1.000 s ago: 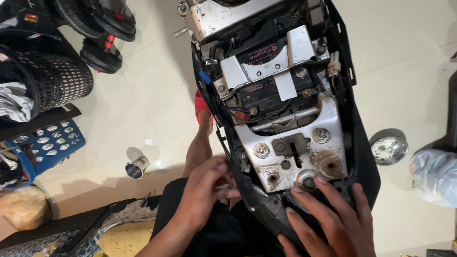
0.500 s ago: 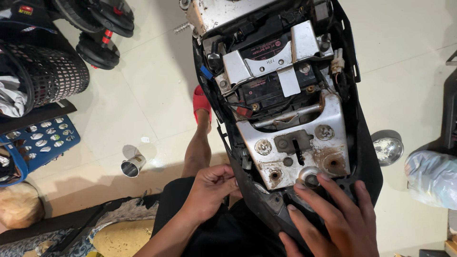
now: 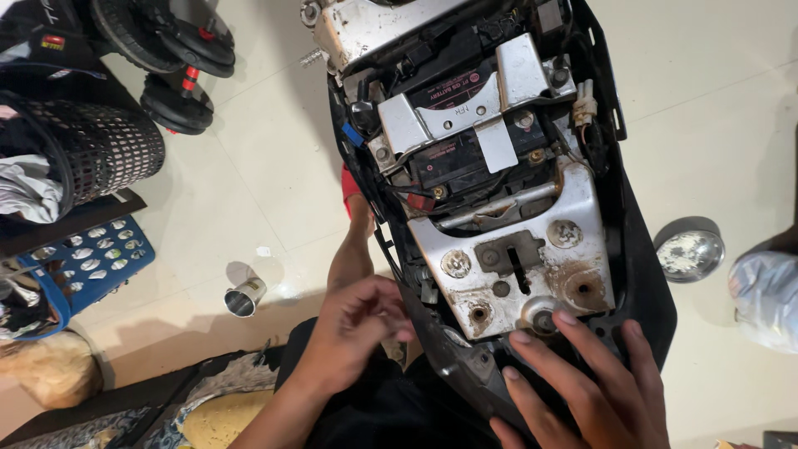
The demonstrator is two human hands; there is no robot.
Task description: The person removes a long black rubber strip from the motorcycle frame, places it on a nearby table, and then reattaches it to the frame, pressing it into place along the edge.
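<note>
A pale tiled floor (image 3: 266, 158) lies under an opened scooter body (image 3: 648, 308), seen from above with its black shell framing the exposed innards.

The right hand (image 3: 594, 387) lies flat and released, fingers spread over the black rear edge of the shell; its fingertips (image 3: 568, 318) touch a round silver cap (image 3: 539, 314) at the lower edge of a rusty silver metal plate (image 3: 515, 258). It grasps nothing. The left hand (image 3: 357, 328) has a loosely clenched grip, fingers curled together just beside the left edge of the shell, near the plate's lower left corner; whether it pinches a small part I cannot tell, since the fingers hide the spot.

The metal plate carries several round bolt holes with rust about them and a dark slotted latch piece (image 3: 509, 256) in its middle. Above the plate sits a black battery (image 3: 461, 158) held under a silver bracket (image 3: 474, 112), with wires and a small blue connector (image 3: 349, 133) at its left and a white connector (image 3: 584, 100) at its right.

On the floor left of the scooter a small metal cup (image 3: 244, 298) lies on its side. Further left stand a blue perforated crate (image 3: 91, 262), a black mesh basket (image 3: 96, 145) with cloth in it, and black dumbbell weights (image 3: 179, 75) with a red handle. To the right of the scooter rests a round silver lid (image 3: 690, 254), and beyond it a clear plastic bag (image 3: 765, 295).
</note>
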